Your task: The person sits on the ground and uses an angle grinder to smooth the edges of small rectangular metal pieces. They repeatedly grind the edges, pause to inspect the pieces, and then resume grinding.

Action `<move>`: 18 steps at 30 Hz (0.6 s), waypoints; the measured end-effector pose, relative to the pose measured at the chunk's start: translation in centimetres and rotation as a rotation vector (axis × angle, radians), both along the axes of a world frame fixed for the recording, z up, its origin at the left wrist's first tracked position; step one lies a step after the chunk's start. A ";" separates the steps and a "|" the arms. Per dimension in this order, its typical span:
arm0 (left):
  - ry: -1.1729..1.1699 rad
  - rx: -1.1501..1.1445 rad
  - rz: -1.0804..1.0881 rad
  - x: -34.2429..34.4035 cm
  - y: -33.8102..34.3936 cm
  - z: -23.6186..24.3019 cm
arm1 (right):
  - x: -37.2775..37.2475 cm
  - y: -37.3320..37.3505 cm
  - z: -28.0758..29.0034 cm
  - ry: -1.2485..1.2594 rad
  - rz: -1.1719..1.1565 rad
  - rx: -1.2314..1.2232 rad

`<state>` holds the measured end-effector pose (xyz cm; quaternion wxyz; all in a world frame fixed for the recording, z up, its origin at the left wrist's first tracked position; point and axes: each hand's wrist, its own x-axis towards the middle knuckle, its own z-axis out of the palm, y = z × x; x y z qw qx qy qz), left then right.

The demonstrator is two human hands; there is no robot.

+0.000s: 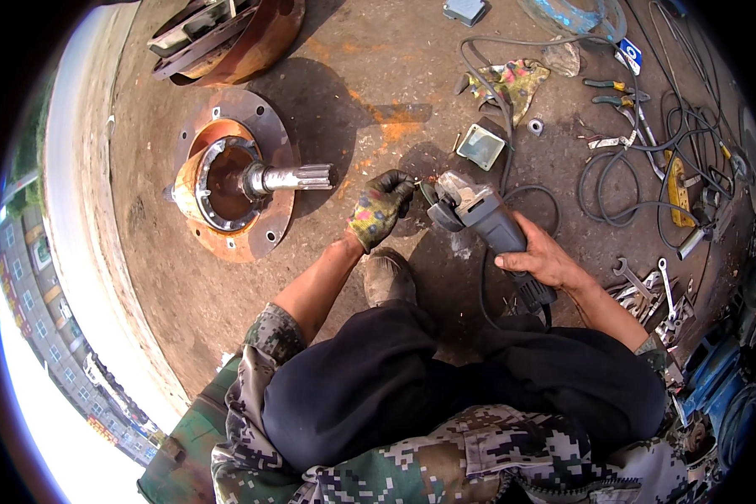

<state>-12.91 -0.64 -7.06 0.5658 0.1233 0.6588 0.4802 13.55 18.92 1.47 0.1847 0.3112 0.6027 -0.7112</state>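
Observation:
My bare right hand (544, 250) is wrapped round the grey body of an angle grinder (489, 218), its head pointing up and left. At that head, the thin edge of the disc (429, 194) and a dark guard (445, 217) face my left hand (380, 210). That hand wears a flowered glove with dark fingertips. Its fingers are pinched together close beside the disc, on some small thing too tiny to make out. Left of the glove lies a rusty round flange (281, 206) with a splined shaft (298, 177) sticking out of its hub toward the glove.
Beyond the grinder lie a flowered glove (521, 84), a square clear-topped box (480, 146) and a small metal ring (535, 126). Looped cables (617, 189), pliers (617, 99) and wrenches (665, 290) spread on the right. A rusty drum (260, 46) stands far left. My shoe (390, 277) is just below the glove.

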 end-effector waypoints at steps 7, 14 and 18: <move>0.089 -0.046 -0.026 0.2 0.3 -0.3 | 0.3 0.1 -0.7 0.018 0.036 0.057; 0.056 -0.035 0.036 0.8 0.5 0.1 | 0.2 0.3 -0.7 -0.002 0.005 0.053; 0.033 -0.001 0.050 0.5 0.6 0.6 | 2.0 0.0 -2.4 -0.043 -0.026 0.153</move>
